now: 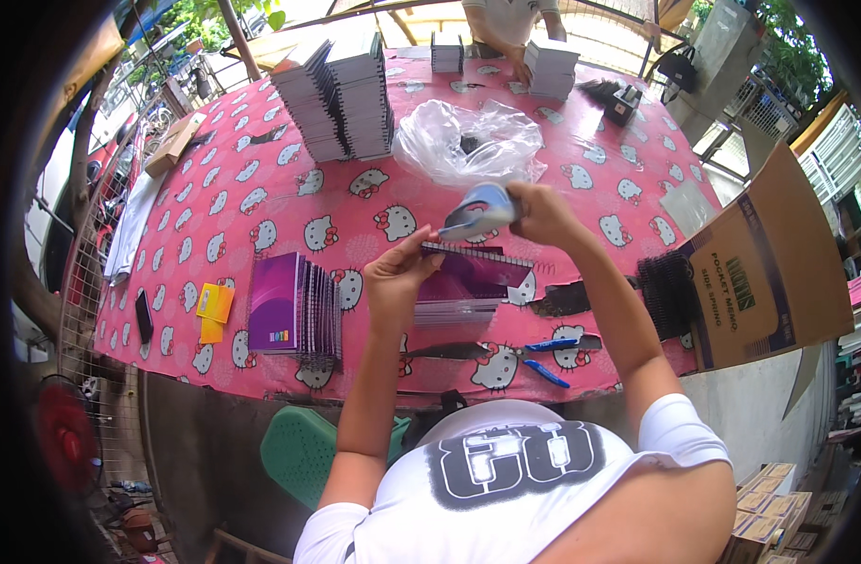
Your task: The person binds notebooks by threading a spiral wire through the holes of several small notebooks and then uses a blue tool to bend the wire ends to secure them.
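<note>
The purple notebook (473, 273) has a dark spiral along its top edge, which runs left to right, a little above the worktop (261, 188). Your left hand (397, 282) pinches its left end. Your right hand (538, 211) is closed around a blue-grey tool (482, 209), whose tip points left toward the spiral.

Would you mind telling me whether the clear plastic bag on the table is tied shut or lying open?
Cannot tell. The clear plastic bag lies crumpled on the pink tablecloth with something dark inside; its mouth is not visible.
</note>
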{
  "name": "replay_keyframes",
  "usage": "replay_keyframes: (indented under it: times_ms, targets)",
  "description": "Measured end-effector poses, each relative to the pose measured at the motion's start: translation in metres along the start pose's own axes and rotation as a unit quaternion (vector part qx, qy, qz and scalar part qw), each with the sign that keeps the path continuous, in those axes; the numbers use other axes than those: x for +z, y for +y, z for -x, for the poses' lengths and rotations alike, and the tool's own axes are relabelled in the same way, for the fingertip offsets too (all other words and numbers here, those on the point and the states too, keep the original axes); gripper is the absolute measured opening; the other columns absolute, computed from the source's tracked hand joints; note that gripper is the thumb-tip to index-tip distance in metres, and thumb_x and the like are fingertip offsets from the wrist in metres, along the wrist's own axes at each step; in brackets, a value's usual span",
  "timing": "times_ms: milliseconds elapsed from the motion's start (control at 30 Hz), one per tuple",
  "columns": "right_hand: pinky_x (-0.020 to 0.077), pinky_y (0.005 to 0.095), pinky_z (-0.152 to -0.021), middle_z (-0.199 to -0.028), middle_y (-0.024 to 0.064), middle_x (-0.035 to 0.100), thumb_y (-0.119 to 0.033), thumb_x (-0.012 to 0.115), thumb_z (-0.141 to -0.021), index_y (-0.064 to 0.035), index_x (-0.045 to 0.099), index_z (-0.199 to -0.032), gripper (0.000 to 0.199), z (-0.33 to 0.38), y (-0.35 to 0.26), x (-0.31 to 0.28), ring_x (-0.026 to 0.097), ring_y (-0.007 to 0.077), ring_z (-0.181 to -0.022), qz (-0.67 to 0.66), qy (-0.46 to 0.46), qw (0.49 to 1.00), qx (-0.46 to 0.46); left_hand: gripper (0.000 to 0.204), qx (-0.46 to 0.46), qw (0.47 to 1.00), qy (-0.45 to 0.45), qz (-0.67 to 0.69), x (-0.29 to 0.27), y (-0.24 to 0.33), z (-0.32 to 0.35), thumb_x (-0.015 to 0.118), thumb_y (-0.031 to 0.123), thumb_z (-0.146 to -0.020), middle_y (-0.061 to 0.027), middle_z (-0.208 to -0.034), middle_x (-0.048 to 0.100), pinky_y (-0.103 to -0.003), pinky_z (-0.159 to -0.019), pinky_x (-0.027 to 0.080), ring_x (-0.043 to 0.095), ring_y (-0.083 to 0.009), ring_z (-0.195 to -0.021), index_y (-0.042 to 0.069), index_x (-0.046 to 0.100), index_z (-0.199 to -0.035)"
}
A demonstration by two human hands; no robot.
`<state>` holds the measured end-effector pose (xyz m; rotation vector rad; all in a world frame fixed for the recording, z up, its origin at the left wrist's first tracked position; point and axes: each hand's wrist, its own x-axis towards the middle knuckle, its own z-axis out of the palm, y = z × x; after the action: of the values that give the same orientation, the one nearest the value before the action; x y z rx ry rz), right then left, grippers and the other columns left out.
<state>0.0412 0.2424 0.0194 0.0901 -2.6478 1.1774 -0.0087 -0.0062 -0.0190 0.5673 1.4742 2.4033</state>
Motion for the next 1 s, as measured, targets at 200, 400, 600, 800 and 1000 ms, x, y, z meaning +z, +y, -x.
replay_keyframes:
  times_ms: [200, 400, 600, 800, 1000]
  targets:
    - [0.0512, 0.0365, -0.074, -0.093, 0.0139, 0.068, -0.006, 0.069, -0.064, -0.0057, 0.063, -0.105, 0.042, 0.012, 0.018, 0.002, 0.065, 0.0277, -0.081, -0.04, 0.047, 0.998, 0.012, 0.034, -0.002, 1.0, -0.014, 0.009, -0.011, -0.006, -0.001, 0.066, -0.014, -0.077, -0.0102, -0.101, 0.069, -0.025, -0.077, 0.054, 0.064, -0.0121, -0.087, 0.0, 0.067, -0.109]
    - [0.05, 0.0453, -0.08, -0.112, 0.0106, 0.059, -0.017, 0.076, -0.07, -0.0107, 0.057, -0.116, 0.051, 0.132, 0.091, -0.006, 0.058, 0.0317, -0.104, 0.379, 0.184, 0.842, 0.338, 0.025, -0.017, 0.998, -0.043, 0.04, -0.007, -0.003, -0.005, 0.07, -0.011, -0.076, -0.0118, -0.1, 0.068, -0.027, -0.079, 0.055, 0.064, -0.0143, -0.09, -0.002, 0.065, -0.098]
    - [0.0362, 0.0466, -0.098, -0.121, 0.0138, 0.05, -0.027, 0.078, -0.071, -0.0047, 0.051, -0.124, 0.063, 0.202, 0.034, 0.045, 0.044, 0.0332, -0.118, 0.301, 0.154, 0.934, 0.118, 0.022, 0.258, 0.957, -0.007, -0.133, 0.032, 0.016, 0.02, 0.073, -0.01, -0.073, -0.0146, -0.098, 0.067, -0.028, -0.077, 0.056, 0.066, -0.0182, -0.089, -0.001, 0.065, -0.091]
    - [0.0288, 0.0494, -0.103, -0.121, 0.0152, 0.048, -0.037, 0.068, -0.08, -0.0036, 0.048, -0.129, 0.062, 0.239, 0.018, 0.095, 0.043, 0.0337, -0.117, 0.276, 0.08, 0.954, 0.085, 0.018, 0.226, 0.901, -0.091, -0.358, 0.026, -0.011, 0.05, 0.074, -0.005, -0.074, -0.0145, -0.101, 0.067, -0.03, -0.076, 0.056, 0.067, -0.0207, -0.089, -0.001, 0.066, -0.09]
    - [0.0261, 0.0534, -0.102, -0.118, 0.0156, 0.049, -0.042, 0.065, -0.082, -0.0052, 0.051, -0.128, 0.061, 0.226, 0.014, 0.095, 0.044, 0.0332, -0.112, 0.366, 0.083, 0.923, 0.086, 0.018, 0.223, 0.917, -0.023, -0.33, 0.032, -0.012, 0.054, 0.077, -0.001, -0.072, -0.013, -0.098, 0.069, -0.028, -0.076, 0.054, 0.067, -0.0183, -0.087, -0.001, 0.068, -0.088]
